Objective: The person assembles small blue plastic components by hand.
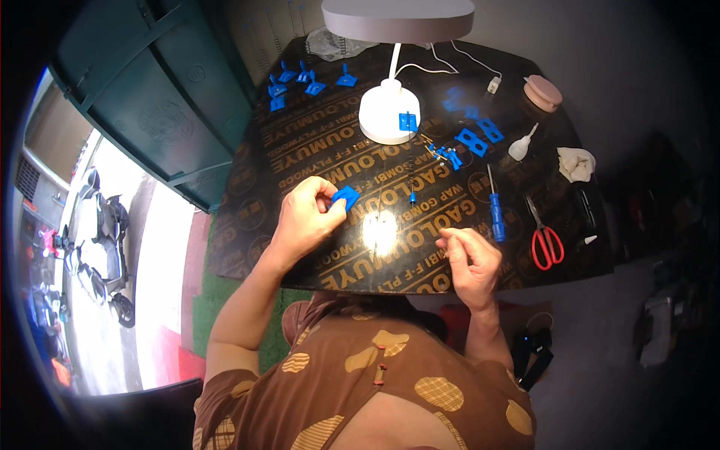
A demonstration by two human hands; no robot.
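My left hand [306,217] pinches a small blue square plastic piece [346,196] between thumb and fingers, just above the dark table. To the right, my right hand [474,262] is over the table's near edge with its fingers curled and their tips close together. Whatever those fingertips may hold is too small to make out. Between the hands and farther off, another blue square piece [407,121] rests against the lamp's base, and a thin dark line runs from it to a small blue tip [412,199].
A white lamp [375,120] stands at the back. Blue spring-mounted pieces [315,84] sit far left; blue plates [471,142] lie right of the lamp. Rightward are a blue screwdriver [496,214], red-handled scissors [547,246], a white squeeze bulb [520,148], a white cloth [576,164] and a pink case [543,94].
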